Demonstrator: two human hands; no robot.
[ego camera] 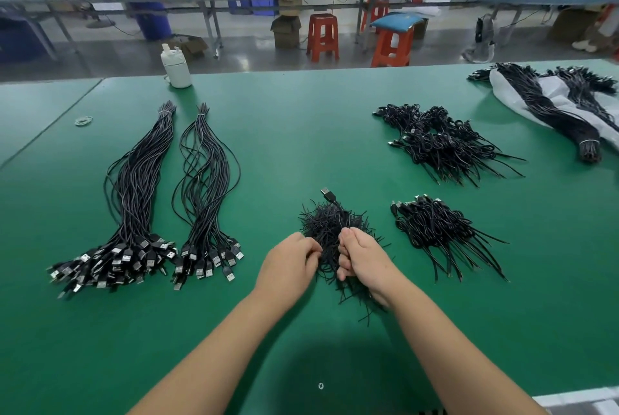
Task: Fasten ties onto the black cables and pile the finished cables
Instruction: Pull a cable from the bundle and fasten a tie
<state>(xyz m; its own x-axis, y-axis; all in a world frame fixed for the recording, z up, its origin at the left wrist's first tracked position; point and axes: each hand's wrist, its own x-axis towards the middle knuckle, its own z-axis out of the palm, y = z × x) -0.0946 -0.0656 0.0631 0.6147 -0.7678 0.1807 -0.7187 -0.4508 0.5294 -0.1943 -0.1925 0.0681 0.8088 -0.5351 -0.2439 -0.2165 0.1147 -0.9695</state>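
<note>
Green bench mat (301,133) in a busy workshop, red stools (322,36) and other benches behind. Both hands work at 6 o'clock over a loose heap of black ties (330,227). Right hand (363,262) is curled round a coiled black cable (341,213), its USB plug (327,195) sticking up toward 12. Left hand (289,262) pinches at the heap right beside it; whether it grips a tie or the cable itself, cannot tell, fingers hide it. Finished side: small pile of tied cables (435,230) at 3 o'clock, near the hands, and a bigger pile (438,141) at 1 o'clock, farther back. Undone side: two long straight bundles of cables (140,200) and (207,200) at 9 to 10 o'clock, plugs fanned toward the near edge, each bound at the far tip. More bundles on a white bag (549,103) at 2 o'clock, far corner. White bottle (176,66) at 11. Judgement: well underway, but plenty left, since the untied stock looks at least as large as the done piles.
</note>
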